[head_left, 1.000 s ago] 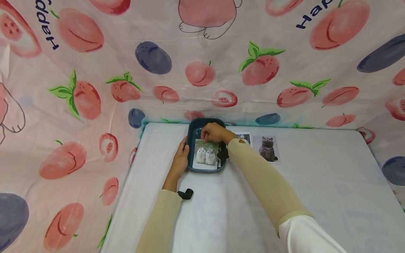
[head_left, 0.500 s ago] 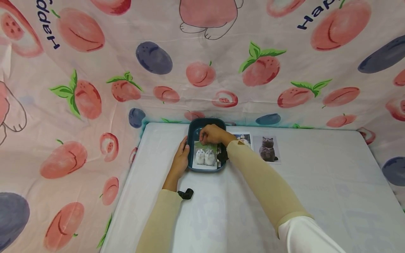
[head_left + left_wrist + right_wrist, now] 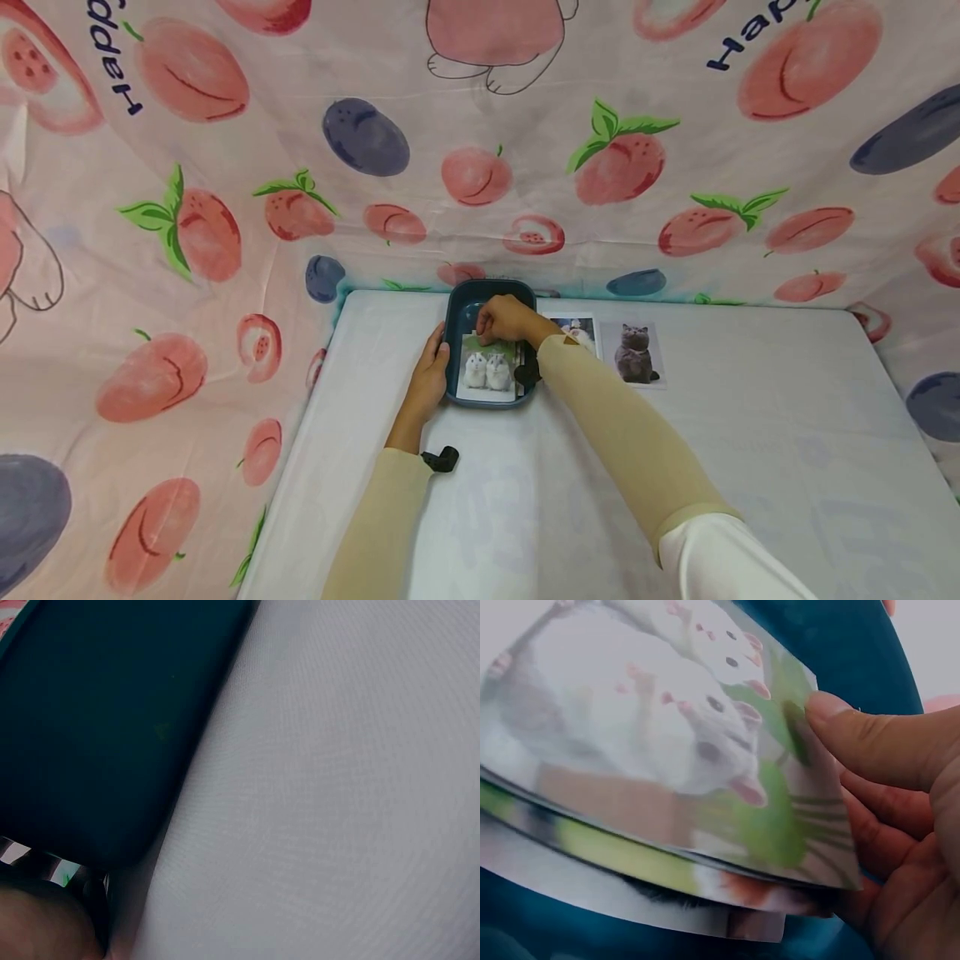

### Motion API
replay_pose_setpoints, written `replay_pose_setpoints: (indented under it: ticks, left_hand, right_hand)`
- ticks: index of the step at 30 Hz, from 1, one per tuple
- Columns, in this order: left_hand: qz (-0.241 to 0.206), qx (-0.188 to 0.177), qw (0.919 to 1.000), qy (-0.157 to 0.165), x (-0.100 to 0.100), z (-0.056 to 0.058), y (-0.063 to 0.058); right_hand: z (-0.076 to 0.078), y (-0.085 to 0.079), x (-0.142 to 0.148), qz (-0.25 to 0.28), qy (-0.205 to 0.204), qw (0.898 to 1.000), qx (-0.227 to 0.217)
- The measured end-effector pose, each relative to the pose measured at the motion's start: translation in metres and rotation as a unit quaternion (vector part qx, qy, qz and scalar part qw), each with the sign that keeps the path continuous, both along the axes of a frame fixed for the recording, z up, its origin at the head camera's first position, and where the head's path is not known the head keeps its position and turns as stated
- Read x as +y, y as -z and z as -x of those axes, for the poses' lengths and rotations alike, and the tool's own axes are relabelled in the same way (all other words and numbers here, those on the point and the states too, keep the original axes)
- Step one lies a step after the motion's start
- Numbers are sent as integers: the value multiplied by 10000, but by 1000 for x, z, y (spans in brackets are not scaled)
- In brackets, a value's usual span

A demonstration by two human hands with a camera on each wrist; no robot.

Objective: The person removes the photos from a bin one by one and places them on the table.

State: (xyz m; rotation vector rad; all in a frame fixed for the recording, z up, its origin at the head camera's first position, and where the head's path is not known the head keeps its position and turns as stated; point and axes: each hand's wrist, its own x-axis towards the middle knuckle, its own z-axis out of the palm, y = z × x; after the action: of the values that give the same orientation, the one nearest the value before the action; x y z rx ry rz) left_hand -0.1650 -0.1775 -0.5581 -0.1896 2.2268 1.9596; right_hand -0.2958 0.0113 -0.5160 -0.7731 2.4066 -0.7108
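Observation:
A dark teal plastic tray (image 3: 468, 288) stands near the far edge of the table, with a stack of photos in it. On top lies a photo of two white hamsters (image 3: 486, 379); more photo edges show beneath it in the right wrist view. My right hand (image 3: 504, 318) reaches into the tray and pinches the hamster photo at its far edge, thumb (image 3: 855, 735) on top and fingers curled below. Whether it also grips lower photos I cannot tell. My left hand (image 3: 429, 379) rests against the tray's left outer wall, fingers fairly straight; the left wrist view mostly shows that tray wall (image 3: 97, 727).
Right of the tray, a photo of a grey cat (image 3: 634, 354) lies on the white-covered table (image 3: 750, 433). Beside it another photo (image 3: 587, 325) is partly covered by my right forearm. A fruit-patterned cloth (image 3: 480, 125) hangs behind the table and along its left side.
The right hand and the pinched hamster photo have shifted slightly left and nearer, then slightly back right, inside the tray. My left hand and the tray stay put.

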Motion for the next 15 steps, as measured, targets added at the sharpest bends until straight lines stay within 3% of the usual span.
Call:
replay_pose_setpoints:
  ticks: [1,15]
  left_hand:
    - [17,30,10000,-23,-1,1,4]
    - [74,-53,10000,16,-1,3,3]
  right_hand:
    - [0,0,0,-8,22,10000,5]
    - [-1,4,0,51,47,9998,193]
